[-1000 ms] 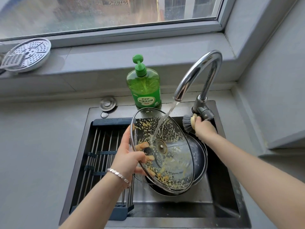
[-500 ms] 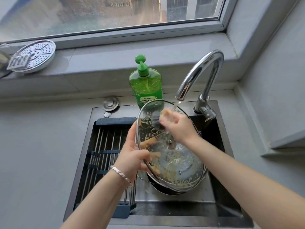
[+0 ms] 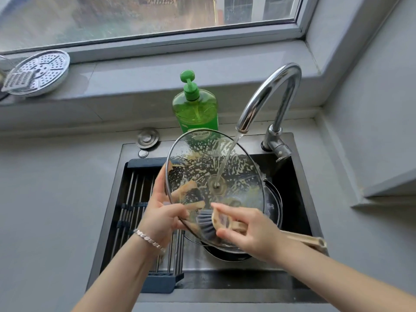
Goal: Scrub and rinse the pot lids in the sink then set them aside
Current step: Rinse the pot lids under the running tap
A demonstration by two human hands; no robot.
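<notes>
A glass pot lid is shown held tilted on edge above the sink, with its inner face turned toward the viewer and flecked with pale suds and residue. Its left rim is gripped by the left hand: the thumb is laid across the near face, and the fingers are seen through the glass on the far side. A silver bracelet is worn on that wrist. A dish brush is grasped by the right hand, with the fingers curled round the wooden handle just behind the head; the grey bristles are pressed against the lower part of the lid. Water is delivered from the curved chrome faucet and strikes the lid near its central fitting. A dark pan is partly seen in the basin below and behind the lid. The left portion of the sink is spanned by a roll-up drying rack. A green soap bottle with a pump top is placed behind the sink, just beyond the upper edge of the lid. A perforated metal steamer plate is seen resting on the windowsill at far left.
</notes>
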